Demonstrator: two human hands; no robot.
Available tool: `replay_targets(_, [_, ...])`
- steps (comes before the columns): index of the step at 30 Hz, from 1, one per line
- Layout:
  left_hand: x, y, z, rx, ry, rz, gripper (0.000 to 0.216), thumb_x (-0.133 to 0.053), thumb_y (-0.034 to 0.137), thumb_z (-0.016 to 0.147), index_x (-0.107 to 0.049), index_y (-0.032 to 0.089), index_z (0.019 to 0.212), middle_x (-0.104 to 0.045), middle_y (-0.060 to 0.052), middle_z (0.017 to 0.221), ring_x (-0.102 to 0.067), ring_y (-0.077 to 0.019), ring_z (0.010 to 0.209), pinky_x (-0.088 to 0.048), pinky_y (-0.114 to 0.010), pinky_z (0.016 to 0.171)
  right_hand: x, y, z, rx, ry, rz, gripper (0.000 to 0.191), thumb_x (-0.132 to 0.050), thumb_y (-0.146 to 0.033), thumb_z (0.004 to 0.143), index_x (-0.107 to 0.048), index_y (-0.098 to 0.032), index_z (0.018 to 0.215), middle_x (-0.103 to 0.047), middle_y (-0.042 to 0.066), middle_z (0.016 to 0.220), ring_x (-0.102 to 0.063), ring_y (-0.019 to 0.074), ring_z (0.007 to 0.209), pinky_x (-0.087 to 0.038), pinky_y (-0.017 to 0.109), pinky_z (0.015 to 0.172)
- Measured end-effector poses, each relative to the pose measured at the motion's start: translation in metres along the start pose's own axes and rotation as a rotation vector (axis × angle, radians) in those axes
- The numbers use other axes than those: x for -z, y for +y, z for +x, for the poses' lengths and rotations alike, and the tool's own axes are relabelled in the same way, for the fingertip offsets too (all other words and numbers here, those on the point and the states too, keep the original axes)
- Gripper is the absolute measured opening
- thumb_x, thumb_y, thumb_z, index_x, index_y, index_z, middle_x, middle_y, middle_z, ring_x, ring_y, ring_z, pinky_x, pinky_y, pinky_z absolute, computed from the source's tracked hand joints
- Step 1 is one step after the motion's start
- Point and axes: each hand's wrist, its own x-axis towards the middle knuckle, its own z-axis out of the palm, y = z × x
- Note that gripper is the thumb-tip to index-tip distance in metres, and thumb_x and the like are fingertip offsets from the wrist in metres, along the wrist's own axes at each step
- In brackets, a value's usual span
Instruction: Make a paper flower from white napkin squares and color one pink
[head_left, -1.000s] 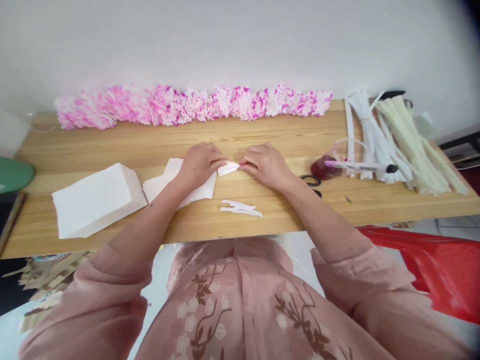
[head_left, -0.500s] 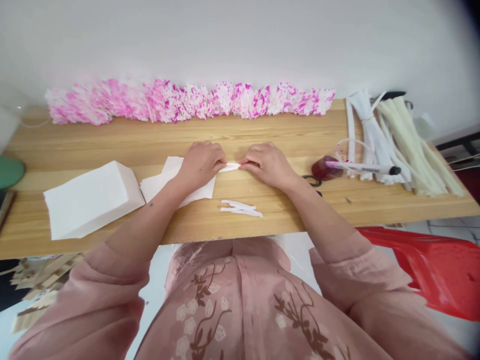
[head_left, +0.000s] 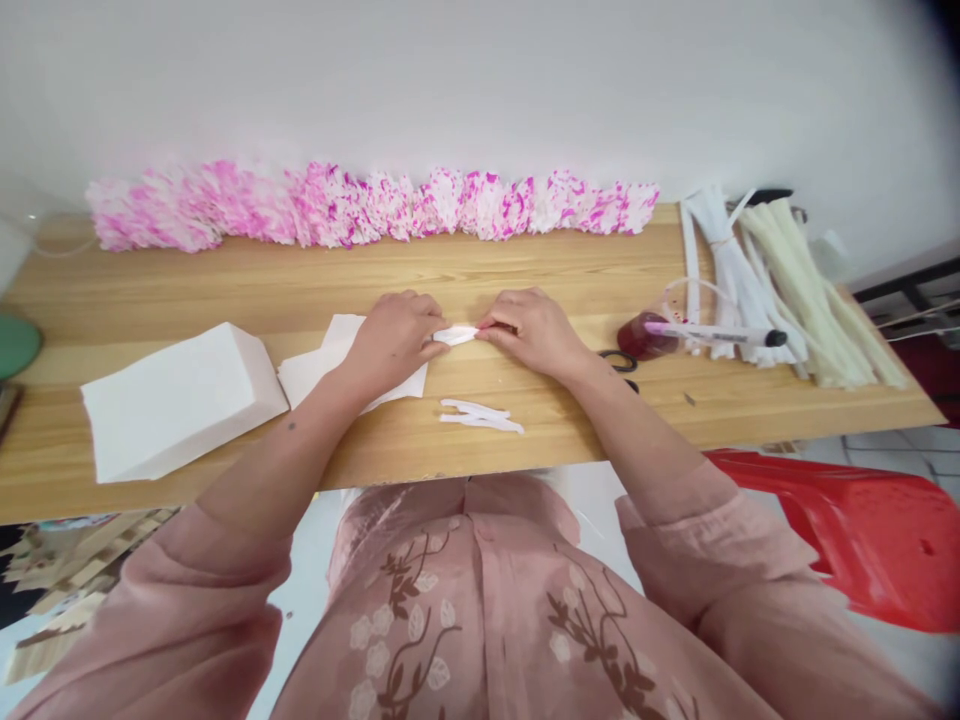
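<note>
A small folded white tissue strip [head_left: 457, 335] lies at the middle of the wooden table [head_left: 525, 270]. My left hand [head_left: 394, 340] pinches its left end and my right hand [head_left: 529, 330] pinches its right end, both pressed low on the tabletop. Loose white tissue sheets [head_left: 311, 372] lie under my left wrist. Two thin white paper strips [head_left: 480, 415] rest just in front of my hands.
A thick stack of white tissue [head_left: 176, 400] sits at the left. Pink-and-white paper flowers [head_left: 375, 205] line the wall edge. Black scissors [head_left: 622, 362], a small cup of red dye [head_left: 645, 335] with a marker [head_left: 712, 333], and bundled white stems [head_left: 787, 275] are at the right. A red stool [head_left: 862, 520] stands beside me.
My hands stayed on the folded tissue strip and drew slightly closer, pressing it narrower. The view shifted a little; nothing else on the table moved.
</note>
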Motion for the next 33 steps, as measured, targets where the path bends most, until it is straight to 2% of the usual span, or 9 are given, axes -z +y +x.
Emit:
replay_targets(8, [0.0,-0.003,0.004,0.055,0.018,-0.076,0.019,-0.058,0.025,0.088,-0.076,0.018,0.09,-0.072,-0.009,0.098,-0.061,-0.0261,0.092,-0.045,-0.039,0.08,0.0,0.002,0.001,0.005,-0.017,0.023,0.025,-0.055,-0.038,0.096,-0.071,-0.021,0.089,-0.067,0.005,0.086,-0.058,0.0211,0.083,-0.036,0.035,0.08])
replay_targets(12, [-0.002,-0.002,0.004,0.045,0.033,-0.067,0.024,-0.053,0.022,0.09,-0.074,0.018,0.079,-0.072,-0.008,0.091,-0.061,-0.0239,0.085,-0.044,-0.038,0.079,0.001,0.002,0.001,0.033,-0.019,0.017,0.024,-0.056,-0.038,0.096,-0.071,-0.02,0.089,-0.067,0.005,0.087,-0.059,0.0213,0.085,-0.035,0.035,0.08])
replay_targets(16, [-0.001,0.001,0.005,-0.007,0.045,0.006,0.032,-0.045,0.018,0.092,-0.071,0.018,0.073,-0.072,-0.007,0.086,-0.06,-0.0225,0.082,-0.042,-0.042,0.088,0.001,-0.002,0.001,0.029,-0.019,-0.065,0.024,-0.055,-0.037,0.096,-0.071,-0.02,0.089,-0.067,0.006,0.087,-0.057,0.0218,0.083,-0.034,0.036,0.081])
replay_targets(22, [0.002,0.001,0.003,-0.022,0.031,0.082,0.032,-0.044,0.02,0.093,-0.07,0.019,0.074,-0.071,-0.007,0.085,-0.059,-0.0236,0.083,-0.04,-0.044,0.09,-0.001,-0.008,0.002,0.036,-0.012,-0.186,0.02,-0.057,-0.032,0.095,-0.07,-0.018,0.089,-0.066,0.007,0.087,-0.055,0.022,0.082,-0.033,0.038,0.085])
replay_targets(26, [0.0,0.009,0.004,0.004,0.104,0.095,0.024,-0.053,0.032,0.092,-0.072,0.02,0.1,-0.069,-0.011,0.11,-0.057,-0.0299,0.1,-0.038,-0.048,0.092,0.0,-0.008,0.002,0.035,-0.011,-0.148,0.02,-0.057,-0.031,0.095,-0.072,-0.018,0.091,-0.067,0.007,0.087,-0.056,0.0226,0.084,-0.033,0.038,0.084])
replay_targets(28, [-0.003,0.016,0.009,-0.013,0.118,0.104,0.026,-0.057,0.035,0.09,-0.072,0.021,0.106,-0.067,-0.012,0.113,-0.056,-0.0311,0.103,-0.037,-0.049,0.094,0.0,-0.007,0.002,0.026,-0.002,-0.135,0.02,-0.057,-0.031,0.095,-0.072,-0.019,0.092,-0.068,0.007,0.087,-0.057,0.0228,0.084,-0.033,0.038,0.084])
replay_targets(33, [-0.007,0.028,0.021,-0.04,0.02,0.154,0.031,-0.046,0.027,0.095,-0.075,0.017,0.086,-0.071,-0.011,0.09,-0.058,-0.0278,0.09,-0.038,-0.048,0.092,0.002,-0.01,0.003,0.024,0.0,-0.119,0.02,-0.058,-0.032,0.094,-0.073,-0.018,0.093,-0.069,0.007,0.088,-0.058,0.0217,0.084,-0.033,0.036,0.083])
